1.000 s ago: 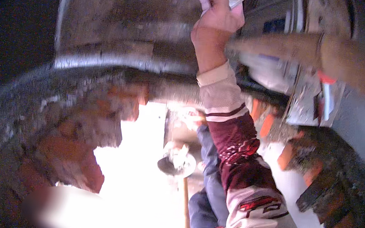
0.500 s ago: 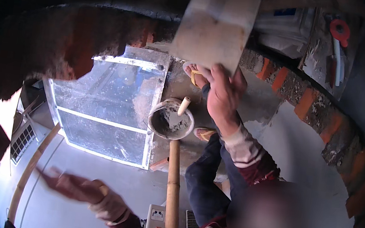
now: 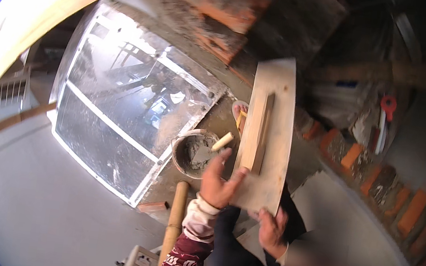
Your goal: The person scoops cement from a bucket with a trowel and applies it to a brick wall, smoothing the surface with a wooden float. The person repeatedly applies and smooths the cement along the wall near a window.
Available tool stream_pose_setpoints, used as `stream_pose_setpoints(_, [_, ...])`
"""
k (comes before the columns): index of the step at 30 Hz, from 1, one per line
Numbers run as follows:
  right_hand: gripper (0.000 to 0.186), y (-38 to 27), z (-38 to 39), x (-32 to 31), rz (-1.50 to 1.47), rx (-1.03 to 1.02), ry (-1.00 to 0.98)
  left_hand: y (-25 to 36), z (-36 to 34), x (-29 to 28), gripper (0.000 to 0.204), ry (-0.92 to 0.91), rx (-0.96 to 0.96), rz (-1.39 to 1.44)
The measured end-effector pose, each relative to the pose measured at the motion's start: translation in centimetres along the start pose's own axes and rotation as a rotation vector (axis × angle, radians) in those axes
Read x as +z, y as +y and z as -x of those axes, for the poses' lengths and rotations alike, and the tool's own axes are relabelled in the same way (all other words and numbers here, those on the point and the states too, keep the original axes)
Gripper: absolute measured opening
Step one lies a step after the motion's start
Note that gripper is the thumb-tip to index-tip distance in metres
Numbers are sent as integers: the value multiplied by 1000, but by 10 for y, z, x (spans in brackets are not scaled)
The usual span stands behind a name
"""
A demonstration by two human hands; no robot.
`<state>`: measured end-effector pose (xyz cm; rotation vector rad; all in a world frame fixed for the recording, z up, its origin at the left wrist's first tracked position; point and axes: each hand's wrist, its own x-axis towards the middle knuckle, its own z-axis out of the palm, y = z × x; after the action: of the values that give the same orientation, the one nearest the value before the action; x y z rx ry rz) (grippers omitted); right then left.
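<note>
Since half a second ago, the left hand (image 3: 217, 182) has come in from the lower left to the wooden board (image 3: 268, 190), whose ribbed face now shows; the view has turned too. Leftmost, a glazed frame (image 3: 116, 101) lies tilted across the view. Just beside its right edge, on the floor (image 3: 221, 117), stands a bucket (image 3: 178, 162) of grey mortar (image 3: 197, 151), a pale tool handle (image 3: 223, 141) jutting from it. The left hand's grip is loose, fingers spread, its thumb over the board's lower left edge; whether it presses there I cannot tell. The board hangs in the air above the floor, right of the bucket, carried by the right hand (image 3: 271, 233), its grip clasping the bottom end. It looks thin, stiff and fairly light, though held at one end it should feel top-heavy. The raised strip (image 3: 263, 134) along its middle seems the best hold, near mid-length, for balance; wet mortar would make the smooth wood slippery, and the thin edges could chip.
</note>
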<state>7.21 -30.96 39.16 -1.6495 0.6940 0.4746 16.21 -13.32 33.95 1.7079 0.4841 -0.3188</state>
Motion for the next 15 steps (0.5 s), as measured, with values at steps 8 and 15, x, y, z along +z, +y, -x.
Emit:
stream_pose_setpoints(8, [28, 28, 98, -18, 416, -6, -203, -31, 63, -4, 86, 119, -278, -119])
stream_pose_setpoints(15, [26, 39, 116, -18, 471, 32, -465, -82, 120, -42, 63, 331, -485, 38])
